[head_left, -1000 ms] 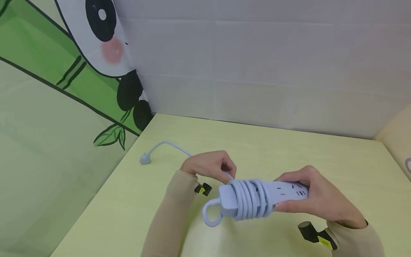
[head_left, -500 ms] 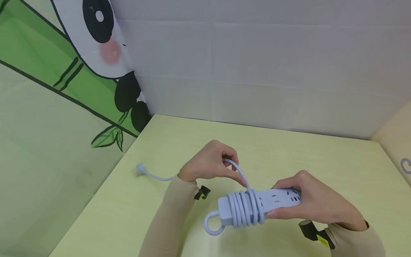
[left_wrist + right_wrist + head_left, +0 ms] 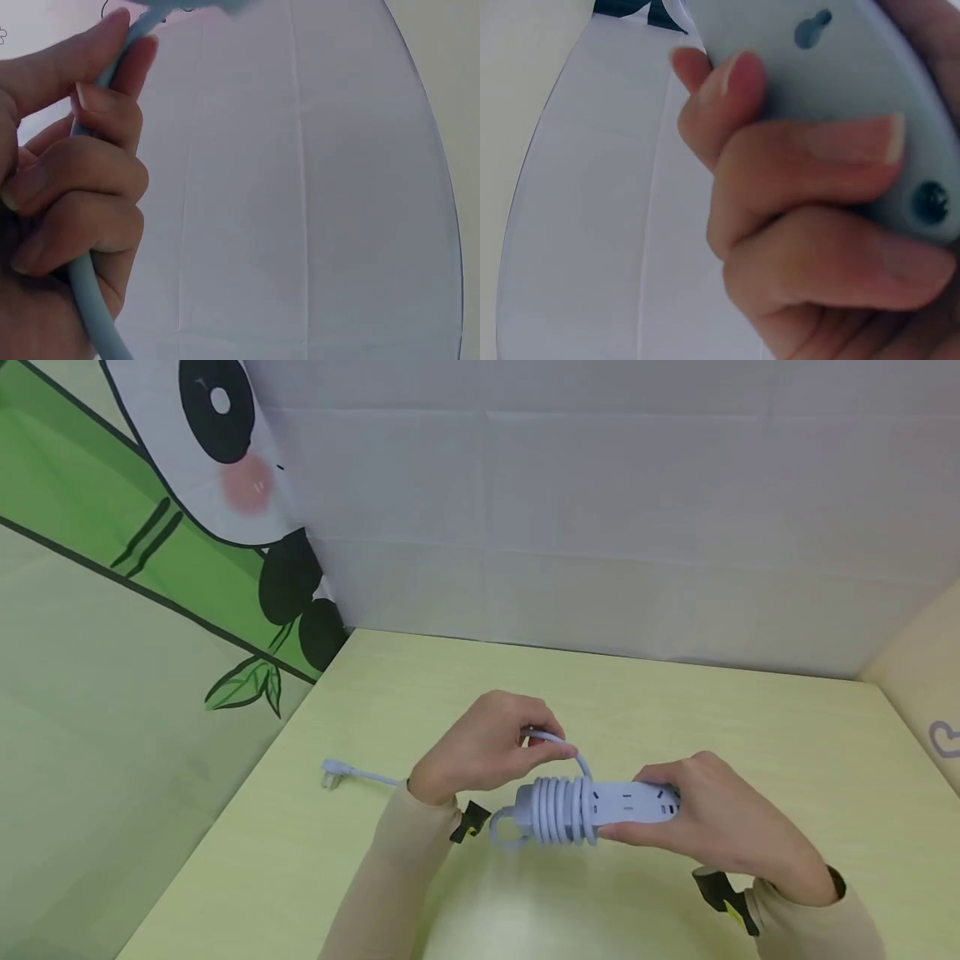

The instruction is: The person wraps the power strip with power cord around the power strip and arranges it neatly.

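White plastic power strip (image 3: 632, 802), long and narrow, with dark slotted sockets on the top face, held up over the middle of the pale yellow tabletop (image 3: 712, 710). Smooth, round white cord (image 3: 557, 810) wrapped in several snug turns around the left part, with a small loop sticking out past that end. Right hand (image 3: 723, 822) gripping the right end, thumb along the near edge; in the right wrist view, fingers (image 3: 810, 157) curled across the underside, close to a keyhole-shaped slot (image 3: 811, 30) and a round dark hole (image 3: 930, 201). Left hand (image 3: 495, 747) just above and left of the wraps, pinching the unwound cord between thumb and forefinger, other fingers curled around it. White plug (image 3: 335, 770) at the cord's end, prongs downward, near the tabletop's left edge. Beige sleeves (image 3: 397, 877) on both arms, black devices (image 3: 471, 822) at both wrists. Creased white backdrop (image 3: 600, 510) behind; cartoon panda and green bamboo print (image 3: 187, 560) at left.
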A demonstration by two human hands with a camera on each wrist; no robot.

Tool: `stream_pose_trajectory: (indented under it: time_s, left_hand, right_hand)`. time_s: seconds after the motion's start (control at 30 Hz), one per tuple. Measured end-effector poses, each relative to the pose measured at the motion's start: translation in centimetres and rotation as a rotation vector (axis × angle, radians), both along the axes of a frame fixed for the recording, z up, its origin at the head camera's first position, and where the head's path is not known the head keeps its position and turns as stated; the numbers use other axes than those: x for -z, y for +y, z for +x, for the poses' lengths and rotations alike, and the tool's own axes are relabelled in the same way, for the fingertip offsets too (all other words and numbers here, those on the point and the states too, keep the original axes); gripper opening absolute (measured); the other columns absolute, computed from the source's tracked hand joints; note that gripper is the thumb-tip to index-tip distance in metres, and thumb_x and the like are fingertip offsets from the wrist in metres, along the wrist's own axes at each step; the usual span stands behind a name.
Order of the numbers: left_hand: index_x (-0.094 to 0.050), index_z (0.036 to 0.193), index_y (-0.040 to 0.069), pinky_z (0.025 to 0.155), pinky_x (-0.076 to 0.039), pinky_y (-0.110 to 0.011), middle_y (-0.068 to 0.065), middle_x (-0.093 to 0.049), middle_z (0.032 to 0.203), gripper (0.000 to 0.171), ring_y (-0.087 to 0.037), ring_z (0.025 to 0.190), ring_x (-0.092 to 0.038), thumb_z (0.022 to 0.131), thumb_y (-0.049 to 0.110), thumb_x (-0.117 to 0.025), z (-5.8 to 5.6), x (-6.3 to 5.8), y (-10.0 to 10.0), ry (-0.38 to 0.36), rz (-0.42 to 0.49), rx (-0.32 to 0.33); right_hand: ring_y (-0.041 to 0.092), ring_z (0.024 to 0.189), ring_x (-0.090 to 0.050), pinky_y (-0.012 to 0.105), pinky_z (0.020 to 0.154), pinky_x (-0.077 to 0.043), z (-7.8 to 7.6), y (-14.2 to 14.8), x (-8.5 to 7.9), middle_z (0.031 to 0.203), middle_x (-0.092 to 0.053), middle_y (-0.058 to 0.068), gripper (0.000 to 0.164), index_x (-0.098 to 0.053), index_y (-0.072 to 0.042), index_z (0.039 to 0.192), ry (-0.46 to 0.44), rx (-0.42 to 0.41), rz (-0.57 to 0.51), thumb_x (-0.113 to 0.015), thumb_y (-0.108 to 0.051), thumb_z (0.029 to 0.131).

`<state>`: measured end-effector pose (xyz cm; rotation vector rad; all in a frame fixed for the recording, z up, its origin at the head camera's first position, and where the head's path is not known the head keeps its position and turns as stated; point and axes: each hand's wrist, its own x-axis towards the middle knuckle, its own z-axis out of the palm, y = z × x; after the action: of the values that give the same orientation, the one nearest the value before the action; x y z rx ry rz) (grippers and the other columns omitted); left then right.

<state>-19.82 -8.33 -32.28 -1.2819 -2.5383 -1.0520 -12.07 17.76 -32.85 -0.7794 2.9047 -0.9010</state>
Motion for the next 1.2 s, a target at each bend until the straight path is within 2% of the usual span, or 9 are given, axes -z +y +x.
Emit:
stream_pose_trajectory:
  time_s: [0.13, 0.3, 0.43, 0.57, 0.7, 0.9, 1.03, 1.13, 1.2]
  left_hand:
    - [-0.078, 0.089, 0.016, 0.06, -0.045, -0.02, 0.009, -0.068, 0.076, 0.012, -0.005, 0.064, -0.053, 0.095, 0.025, -0.072, 0.7, -0.5, 0.5, -0.041, -0.011, -0.087]
    - [-0.078, 0.098, 0.012, 0.056, -0.039, -0.02, 0.002, -0.067, 0.074, 0.023, -0.005, 0.058, -0.048, 0.103, 0.026, -0.06, 1.8, -1.1, 1.4, -0.167, 0.021, -0.15]
    - [-0.077, 0.105, 0.011, 0.055, -0.03, -0.02, 0.004, -0.049, 0.062, 0.026, -0.004, 0.054, -0.034, 0.105, 0.025, -0.056, 2.9, -1.6, 2.1, -0.215, 0.063, -0.162]
    - [-0.076, 0.101, 0.012, 0.053, -0.028, -0.021, 0.005, -0.033, 0.058, 0.025, -0.004, 0.051, -0.028, 0.106, 0.023, -0.054, 4.2, -2.1, 2.4, -0.238, 0.135, -0.147]
    - [-0.075, 0.103, 0.009, 0.052, -0.027, -0.019, 0.005, -0.033, 0.06, 0.023, -0.002, 0.05, -0.026, 0.106, 0.02, -0.054, 5.3, -2.5, 2.8, -0.227, 0.15, -0.047]
    - [-0.072, 0.102, 0.008, 0.056, -0.029, -0.014, 0.005, -0.042, 0.065, 0.023, 0.0, 0.055, -0.027, 0.107, 0.017, -0.051, 6.2, -2.5, 3.2, -0.149, 0.04, 0.094]
    - [-0.073, 0.112, 0.01, 0.058, -0.031, -0.016, 0.007, -0.042, 0.065, 0.024, -0.001, 0.055, -0.027, 0.107, 0.017, -0.051, 5.8, -2.6, 2.1, -0.257, 0.0, 0.138]
    - [-0.073, 0.112, 0.013, 0.056, -0.028, -0.019, 0.005, -0.031, 0.062, 0.024, -0.005, 0.054, -0.025, 0.108, 0.02, -0.05, 5.0, -2.9, 0.6, -0.36, -0.005, 0.184]
    - [-0.073, 0.11, 0.015, 0.056, -0.027, -0.021, 0.005, -0.027, 0.063, 0.024, -0.008, 0.055, -0.024, 0.108, 0.021, -0.05, 4.2, -2.9, -0.4, -0.394, 0.006, 0.196]
  right_hand:
    - [-0.002, 0.053, -0.051, 0.021, 0.049, -0.042, -0.2, -0.5, 0.2, 0.064, -0.06, -0.017, 0.038, -0.072, -0.021, 0.084, 0.062, 0.129, 0.029, -0.081, -0.058, 0.079]
    - [0.007, 0.054, -0.051, 0.023, 0.049, -0.04, -0.7, -0.4, 0.2, 0.063, -0.061, -0.009, 0.049, -0.073, -0.012, 0.088, 0.099, 0.306, 0.052, -0.08, -0.06, 0.079]
    - [0.011, 0.05, -0.046, 0.024, 0.046, -0.036, -1.2, 0.3, 0.6, 0.056, -0.055, -0.006, 0.045, -0.068, -0.01, 0.078, 0.244, 0.401, 0.01, -0.082, -0.054, 0.079]
    - [0.012, 0.047, -0.044, 0.023, 0.044, -0.032, -2.1, 1.4, 1.2, 0.054, -0.058, 0.002, 0.045, -0.07, -0.002, 0.079, 0.448, 0.506, -0.072, -0.088, -0.043, 0.074]
    - [0.012, 0.046, -0.044, 0.022, 0.043, -0.029, -2.9, 2.7, 1.4, 0.057, -0.063, 0.013, 0.046, -0.073, 0.004, 0.082, 0.544, 0.627, -0.162, -0.09, -0.037, 0.07]
    - [-0.008, 0.045, -0.038, 0.016, 0.043, -0.029, -3.3, 4.1, 1.2, 0.065, -0.068, 0.021, 0.045, -0.077, 0.005, 0.09, 0.539, 0.779, -0.28, -0.09, -0.035, 0.072]
    - [-0.01, 0.045, -0.041, 0.013, 0.045, -0.032, -3.4, 5.5, 0.7, 0.06, -0.065, -0.007, 0.041, -0.078, 0.001, 0.091, 0.503, 0.882, -0.446, -0.091, -0.033, 0.072]
    - [-0.005, 0.048, -0.047, 0.012, 0.045, -0.037, -3.1, 7.1, -0.1, 0.062, -0.058, -0.025, 0.023, -0.078, -0.015, 0.085, 0.381, 1.007, -0.633, -0.091, -0.031, 0.074]
    - [-0.002, 0.051, -0.052, 0.013, 0.045, -0.04, -2.7, 8.2, -0.7, 0.068, -0.062, -0.021, 0.018, -0.075, -0.023, 0.087, 0.269, 1.067, -0.804, -0.089, -0.028, 0.077]
